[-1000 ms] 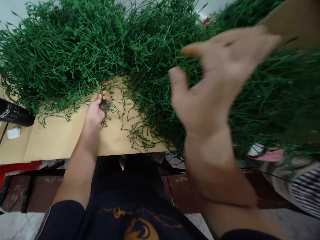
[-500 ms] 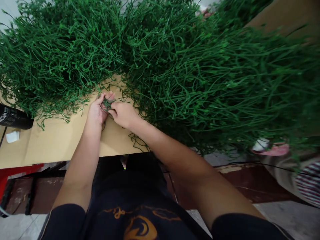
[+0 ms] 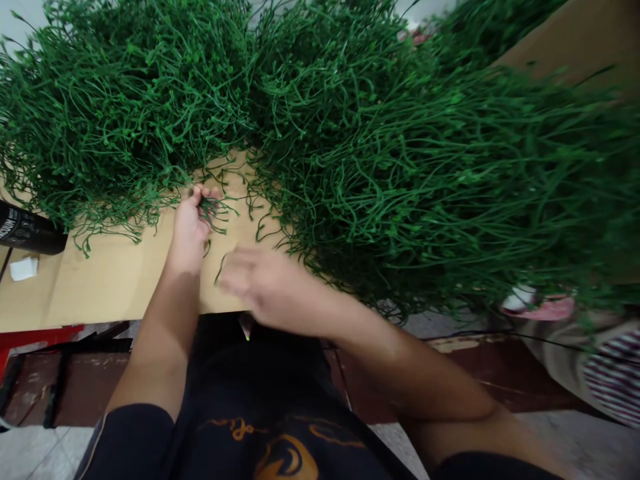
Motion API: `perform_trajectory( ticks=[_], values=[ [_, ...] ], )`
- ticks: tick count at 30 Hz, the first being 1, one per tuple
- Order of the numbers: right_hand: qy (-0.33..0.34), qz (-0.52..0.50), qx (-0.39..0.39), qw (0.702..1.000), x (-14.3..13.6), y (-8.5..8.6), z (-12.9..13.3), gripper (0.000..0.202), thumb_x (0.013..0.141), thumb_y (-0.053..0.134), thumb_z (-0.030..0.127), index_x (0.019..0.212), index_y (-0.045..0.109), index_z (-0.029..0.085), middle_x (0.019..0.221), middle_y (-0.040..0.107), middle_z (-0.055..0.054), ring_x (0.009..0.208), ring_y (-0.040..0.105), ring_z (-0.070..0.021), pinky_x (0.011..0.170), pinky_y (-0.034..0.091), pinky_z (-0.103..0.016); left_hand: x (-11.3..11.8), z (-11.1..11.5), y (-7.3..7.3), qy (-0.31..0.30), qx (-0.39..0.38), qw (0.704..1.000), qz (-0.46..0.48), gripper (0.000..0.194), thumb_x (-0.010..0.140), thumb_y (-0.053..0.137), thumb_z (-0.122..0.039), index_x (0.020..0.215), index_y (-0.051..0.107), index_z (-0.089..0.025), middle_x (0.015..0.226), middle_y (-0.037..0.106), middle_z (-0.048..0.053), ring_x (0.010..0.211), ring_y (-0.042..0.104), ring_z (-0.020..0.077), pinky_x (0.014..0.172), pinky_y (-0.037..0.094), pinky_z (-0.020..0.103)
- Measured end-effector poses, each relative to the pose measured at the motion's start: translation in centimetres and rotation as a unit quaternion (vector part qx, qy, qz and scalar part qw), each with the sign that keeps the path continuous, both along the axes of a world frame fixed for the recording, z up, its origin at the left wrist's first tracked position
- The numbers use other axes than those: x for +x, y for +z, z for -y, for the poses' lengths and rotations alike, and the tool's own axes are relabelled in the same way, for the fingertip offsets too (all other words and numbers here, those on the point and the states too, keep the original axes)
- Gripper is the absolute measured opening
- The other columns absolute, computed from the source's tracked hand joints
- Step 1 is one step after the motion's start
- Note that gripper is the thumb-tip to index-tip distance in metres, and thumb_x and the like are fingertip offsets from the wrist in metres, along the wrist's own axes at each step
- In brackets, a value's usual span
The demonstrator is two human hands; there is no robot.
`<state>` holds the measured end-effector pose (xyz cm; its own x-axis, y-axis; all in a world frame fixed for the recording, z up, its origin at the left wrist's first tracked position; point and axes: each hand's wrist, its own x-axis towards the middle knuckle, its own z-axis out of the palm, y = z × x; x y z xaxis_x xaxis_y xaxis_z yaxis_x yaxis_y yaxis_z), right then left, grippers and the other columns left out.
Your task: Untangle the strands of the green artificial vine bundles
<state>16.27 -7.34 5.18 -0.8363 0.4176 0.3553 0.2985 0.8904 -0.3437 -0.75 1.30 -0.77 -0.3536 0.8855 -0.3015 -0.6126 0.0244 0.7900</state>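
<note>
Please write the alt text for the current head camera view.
A person's left hand holds thin green stems over a tan surface, while the right hand, blurred, is nearer the front edge. Heaps of similar stems fill the back and right; a black container is at far left.

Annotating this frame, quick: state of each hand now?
Left hand: closed, thumb and finger pinching thin green stems.
Right hand: blurred, fingers curled near a loose stem; grip cannot be told.
</note>
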Motion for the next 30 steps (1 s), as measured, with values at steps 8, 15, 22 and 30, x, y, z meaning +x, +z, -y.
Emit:
perform_trajectory(
  ticks=[8, 15, 22, 30],
  values=[
    [-0.523, -0.154, 0.149, 0.825, 9.9, 4.1, -4.3, 0.046, 0.084, 0.045, 0.052, 0.116, 0.054, 0.02, 0.109, 0.057, -0.01, 0.09, 0.057, -0.0214, 0.068, 0.04, -0.037, 0.9, 1.1, 0.5, -0.125, -0.03, 0.991, 0.021, 0.013, 0.079, 0.043, -0.013, 0.069, 0.051, -0.016, 0.088, 0.071, 0.008, 0.107, 0.063, 0.0196, 0.088, 0.053, 0.034],
    [-0.277, 0.054, 0.001, 0.959, -1.7, -0.1, -2.5, 0.033, 0.088, 0.046, 0.036, 0.102, 0.063, 0.011, 0.101, 0.063, -0.014, 0.094, 0.059, -0.0242, 0.076, 0.046, -0.036, 1.2, 0.6, 0.5, -0.14, -0.039, 0.989, 0.021, 0.017, 0.079, 0.04, -0.01, 0.068, 0.051, -0.016, 0.085, 0.072, 0.007, 0.104, 0.064, 0.018, 0.089, 0.052, 0.031],
    [-0.293, 0.137, -0.07, 0.944, -5.4, -2.8, -4.9, 0.034, 0.086, 0.049, 0.029, 0.112, 0.058, 0.008, 0.11, 0.061, -0.019, 0.098, 0.062, -0.0263, 0.078, 0.048, -0.034, 0.9, 0.5, 0.3, -0.176, -0.03, 0.983, 0.026, 0.02, 0.085, 0.038, -0.018, 0.068, 0.049, -0.017, 0.088, 0.073, 0.007, 0.109, 0.062, 0.0187, 0.095, 0.049, 0.038],
    [-0.236, 0.115, -0.06, 0.963, -4.6, -4.2, -5.5, 0.033, 0.091, 0.033, 0.023, 0.102, 0.063, 0.012, 0.101, 0.065, -0.014, 0.091, 0.061, -0.0232, 0.075, 0.043, -0.033, 1.3, 0.4, 0.3, -0.166, -0.014, 0.986, -0.002, 0.027, 0.089, 0.041, -0.03, 0.066, 0.047, -0.018, 0.082, 0.072, 0.007, 0.106, 0.063, 0.0194, 0.092, 0.05, 0.038]
  ],
)
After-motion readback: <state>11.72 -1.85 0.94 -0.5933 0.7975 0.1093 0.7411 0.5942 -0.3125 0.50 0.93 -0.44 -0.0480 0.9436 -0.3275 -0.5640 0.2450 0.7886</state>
